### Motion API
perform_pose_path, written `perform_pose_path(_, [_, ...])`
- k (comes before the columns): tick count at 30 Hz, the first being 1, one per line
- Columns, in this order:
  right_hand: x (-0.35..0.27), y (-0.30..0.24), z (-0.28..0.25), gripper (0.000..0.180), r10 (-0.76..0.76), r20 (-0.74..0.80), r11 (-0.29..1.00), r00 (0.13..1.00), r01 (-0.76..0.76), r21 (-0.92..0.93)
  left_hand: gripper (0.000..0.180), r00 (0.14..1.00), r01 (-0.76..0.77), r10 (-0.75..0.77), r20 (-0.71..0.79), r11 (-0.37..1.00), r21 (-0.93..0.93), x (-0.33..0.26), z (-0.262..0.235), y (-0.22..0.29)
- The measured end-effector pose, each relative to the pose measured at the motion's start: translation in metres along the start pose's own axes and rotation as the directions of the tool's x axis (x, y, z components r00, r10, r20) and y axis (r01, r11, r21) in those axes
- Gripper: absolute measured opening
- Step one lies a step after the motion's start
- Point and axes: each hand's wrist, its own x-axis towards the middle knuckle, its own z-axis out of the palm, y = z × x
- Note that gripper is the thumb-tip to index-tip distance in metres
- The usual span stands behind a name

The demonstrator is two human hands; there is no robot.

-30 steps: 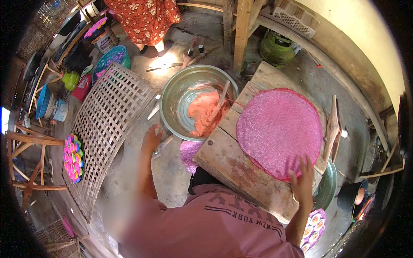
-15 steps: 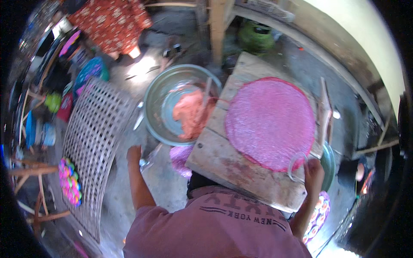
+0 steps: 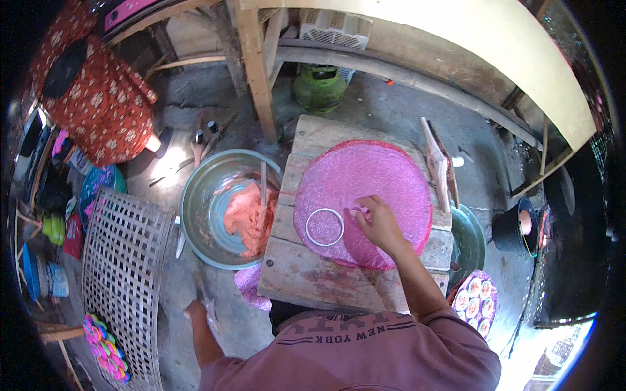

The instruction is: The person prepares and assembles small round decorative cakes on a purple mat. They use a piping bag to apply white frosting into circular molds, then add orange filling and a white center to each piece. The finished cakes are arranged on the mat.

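Observation:
A round pink mesh mat point(image 3: 378, 182) lies on a low wooden table point(image 3: 306, 274). On the mat's left part sits a thin metal ring point(image 3: 324, 227). My right hand point(image 3: 377, 221) rests on the mat just right of the ring, fingers pinched on a small pink bit. My left hand point(image 3: 195, 311) hangs low by the floor to the left of the table, near a pink cloth point(image 3: 248, 287); whether it holds anything is unclear. A metal basin point(image 3: 208, 195) with orange dough point(image 3: 244, 218) and a stick stands left of the table.
A woven bamboo rack point(image 3: 120, 267) with coloured round pieces point(image 3: 101, 335) lies at left. A green gas cylinder point(image 3: 319, 88) stands behind the table, next to a wooden post point(image 3: 257, 72). A tray of round pieces point(image 3: 476, 296) and a dark pan point(image 3: 469, 241) sit at right. A person in red patterned cloth point(image 3: 98, 98) is at upper left.
My right hand has moved from the table's right edge onto the pink mat, and the metal ring now lies there. My left hand has dropped away from the basin rim toward the floor.

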Motion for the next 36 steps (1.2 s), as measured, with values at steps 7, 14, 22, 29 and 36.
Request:
perform_pose_path(7, [-0.044,0.022,-0.057,0.023,0.177,-0.015,0.967,0.984,-0.171,0.188,0.074,0.81,-0.585,0.356,-0.466,0.457,-0.67,-0.163,-0.13,-0.113])
perform_pose_path(14, [-0.051,-0.052,-0.086,0.033,-0.406,-0.062,0.885,0.912,0.41,0.222,0.047,0.615,-0.731,0.346,-0.709,-0.087,-0.677,-0.276,-0.249,0.085])
perform_pose_path(22, [-0.059,-0.028,-0.154,0.05,-0.032,0.159,0.994,0.987,0.049,-0.101,0.038,-0.081,-0.938,0.942,-0.326,-0.183,-0.295,-0.422,-0.248,0.295])
perform_pose_path(29, [-0.098,0.043,-0.172,0.057,-0.009,0.225,0.976,0.974,-0.04,0.214,0.034,-0.563,-0.804,0.798,-0.214,-0.589,-0.084,-0.475,-0.227,0.33])
perform_pose_path(36, [-0.08,0.072,-0.159,0.059,-0.001,0.063,0.974,0.998,-0.013,0.225,0.037,-0.613,-0.789,0.709,0.349,-0.523,-0.323,-0.494,-0.214,0.342])
